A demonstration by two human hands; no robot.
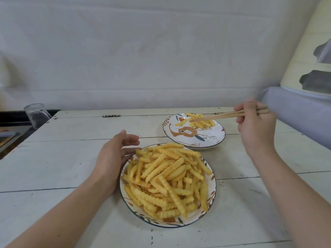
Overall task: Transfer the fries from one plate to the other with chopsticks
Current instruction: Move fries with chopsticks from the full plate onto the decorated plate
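Over the far patterned ceramic plate [194, 140], the right hand [255, 126] pinched wooden chopsticks [220, 116]; their tips touched its few crinkle fries [200, 120]. Left hand [114, 154], fingers relaxed, steadied the near full plate [213, 183]; releasing low would avoid scattering.

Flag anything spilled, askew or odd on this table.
Nothing is spilled: all fries sit on the two plates. The near plate is heaped, the far plate holds a few. The jar at the table's far left edge leans slightly, possibly lens distortion. The right hand holds the chopsticks normally.
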